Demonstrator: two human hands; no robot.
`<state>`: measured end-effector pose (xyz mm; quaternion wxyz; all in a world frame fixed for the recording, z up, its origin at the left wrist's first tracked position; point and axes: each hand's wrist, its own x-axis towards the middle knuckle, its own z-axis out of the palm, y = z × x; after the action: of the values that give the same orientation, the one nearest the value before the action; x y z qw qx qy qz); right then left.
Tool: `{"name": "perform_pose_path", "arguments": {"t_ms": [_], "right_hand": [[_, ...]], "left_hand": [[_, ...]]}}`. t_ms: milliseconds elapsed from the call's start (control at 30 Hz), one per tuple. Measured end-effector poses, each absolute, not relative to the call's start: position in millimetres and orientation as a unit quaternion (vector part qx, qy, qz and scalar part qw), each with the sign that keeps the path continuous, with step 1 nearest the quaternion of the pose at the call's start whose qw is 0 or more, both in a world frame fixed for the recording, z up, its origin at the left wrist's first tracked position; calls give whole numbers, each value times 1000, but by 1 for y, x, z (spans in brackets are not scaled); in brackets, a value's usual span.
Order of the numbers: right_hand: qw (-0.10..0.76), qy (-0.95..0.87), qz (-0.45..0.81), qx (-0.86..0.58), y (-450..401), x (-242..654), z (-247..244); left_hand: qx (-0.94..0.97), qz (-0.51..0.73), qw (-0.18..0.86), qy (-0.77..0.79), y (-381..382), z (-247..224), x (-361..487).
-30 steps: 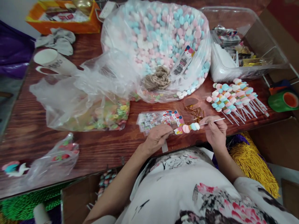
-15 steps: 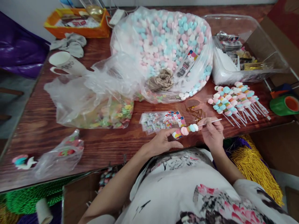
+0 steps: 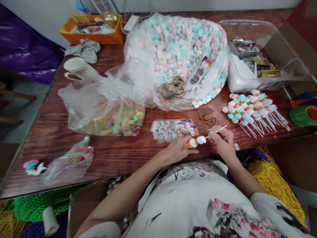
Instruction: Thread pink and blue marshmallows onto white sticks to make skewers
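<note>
Between my hands is a marshmallow skewer (image 3: 200, 140), pink, white and blue pieces on a white stick. My left hand (image 3: 178, 149) is closed around its pink end, where a bit of printed plastic sleeve shows under the fingers. My right hand (image 3: 223, 138) pinches the bare stick. Just behind my left hand lies a fanned stack of printed plastic sleeves (image 3: 170, 129). Gold twist ties (image 3: 209, 120) are scattered beyond my right hand. Finished-looking marshmallow skewers (image 3: 247, 107) lie in a pile to the right.
A big bag of marshmallows (image 3: 178, 43) stands at the back, beside a bag of gummy candy (image 3: 119, 120). A clear plastic bin (image 3: 267, 26) is at back right, a green tape roll (image 3: 298, 115) near the right edge. A mug (image 3: 80, 70) and orange tray (image 3: 91, 38) stand at left.
My left hand has moved up along the skewer, covering more of its pink end and the sleeve. The stick now slants up more steeply in my right hand. The whole view has shifted slightly.
</note>
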<state>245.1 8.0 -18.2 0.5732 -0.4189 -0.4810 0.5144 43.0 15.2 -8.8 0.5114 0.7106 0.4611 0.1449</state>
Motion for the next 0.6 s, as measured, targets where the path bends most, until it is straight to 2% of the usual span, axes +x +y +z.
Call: {"name": "perform_pose_path", "arguments": {"t_ms": [133,267,433,600], "right_hand": [[564,-483,526,-414,8,238,-17],[514,-571,487,-416,14,245,-7],[472,-654,382,-451,19,250,4],[469,-640,410,-450,21,235,2]], "left_hand": [[726,157,494,452,18,-9,47],[715,168,500,458,21,-6,42],[749,140,423,490,22,5,38],[797,94,344,487,17,8,48]]}}
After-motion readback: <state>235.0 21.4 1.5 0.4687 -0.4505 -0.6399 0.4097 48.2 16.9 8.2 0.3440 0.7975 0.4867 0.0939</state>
